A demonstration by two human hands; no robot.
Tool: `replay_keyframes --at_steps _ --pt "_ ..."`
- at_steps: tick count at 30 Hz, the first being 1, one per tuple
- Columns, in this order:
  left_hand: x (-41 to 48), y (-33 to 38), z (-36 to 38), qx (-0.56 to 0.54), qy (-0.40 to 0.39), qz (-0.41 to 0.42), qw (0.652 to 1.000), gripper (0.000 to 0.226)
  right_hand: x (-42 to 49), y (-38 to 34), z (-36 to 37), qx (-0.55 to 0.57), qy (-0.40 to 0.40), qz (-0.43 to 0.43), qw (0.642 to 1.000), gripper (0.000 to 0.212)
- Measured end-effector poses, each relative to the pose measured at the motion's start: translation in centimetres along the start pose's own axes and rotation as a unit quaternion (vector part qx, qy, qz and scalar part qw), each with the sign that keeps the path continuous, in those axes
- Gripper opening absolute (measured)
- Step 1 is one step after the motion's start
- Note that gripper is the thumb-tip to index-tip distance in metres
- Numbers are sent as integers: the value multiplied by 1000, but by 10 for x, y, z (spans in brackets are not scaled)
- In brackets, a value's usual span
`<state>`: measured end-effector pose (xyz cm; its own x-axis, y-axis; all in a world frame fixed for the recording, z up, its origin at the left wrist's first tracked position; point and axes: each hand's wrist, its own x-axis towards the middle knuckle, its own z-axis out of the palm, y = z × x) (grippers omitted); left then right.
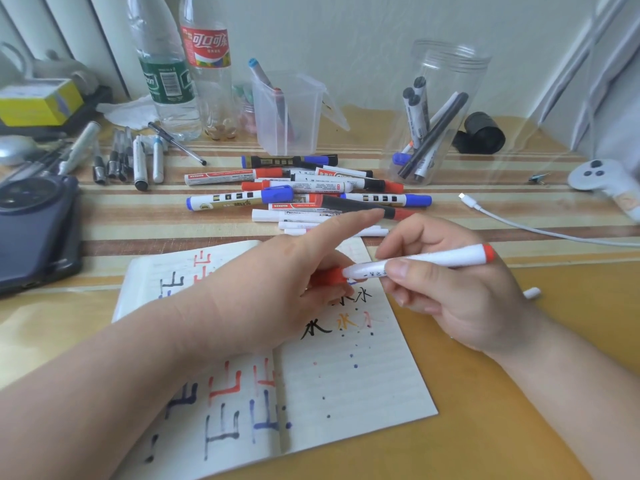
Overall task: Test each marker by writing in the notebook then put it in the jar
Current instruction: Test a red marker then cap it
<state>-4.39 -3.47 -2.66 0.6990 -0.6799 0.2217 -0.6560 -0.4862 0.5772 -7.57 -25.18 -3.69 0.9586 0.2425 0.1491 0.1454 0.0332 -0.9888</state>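
A desk under a striped cloth (138, 233) stood against a pale wall. Over the open lined notebook (349, 393), already marked with red, blue and black characters, the right hand (460, 299) pinched the barrel of a white marker with a red end (436, 260) between thumb and curled fingers. The left hand (277, 285) gripped the red cap (327, 277) at its tip, index finger straight. Behind them, a heap of loose markers (311, 188) lay near the tall clear plastic jar (450, 60), which stood upright and held several markers.
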Motion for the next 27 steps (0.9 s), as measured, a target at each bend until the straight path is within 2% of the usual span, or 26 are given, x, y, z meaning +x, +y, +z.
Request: replay_keyframes --at_steps 2,4,6,7,11,15,19,21,27 --pt "0 0 2 -2 13 3 1000 73 0 1 1 -16 8 -5 1000 8" --pt "1 -4 4 -57 49 -21 997 57 0 0 2 -9 8 -13 1000 5" --pt "1 -7 4 -114 106 -60 986 34 0 -1 1 5 10 -19 1000 15" --pt "2 -7 4 -124 133 -71 981 31 0 -1 0 12 11 -19 1000 18" --pt "1 -7 3 -134 136 -61 980 25 1 1 -4 27 -3 -17 999 31" --pt "1 -12 1 -71 144 -12 987 22 4 -1 -7 79 2 -28 996 45" --pt "0 -13 2 -92 129 3 987 23 2 0 -8 19 87 -45 995 9" --pt "0 -11 2 -136 123 -1 983 23 1 2 -3 -8 63 -43 997 7" --pt "6 -13 5 -205 130 -62 968 30 1 2 5 33 19 -40 998 17"
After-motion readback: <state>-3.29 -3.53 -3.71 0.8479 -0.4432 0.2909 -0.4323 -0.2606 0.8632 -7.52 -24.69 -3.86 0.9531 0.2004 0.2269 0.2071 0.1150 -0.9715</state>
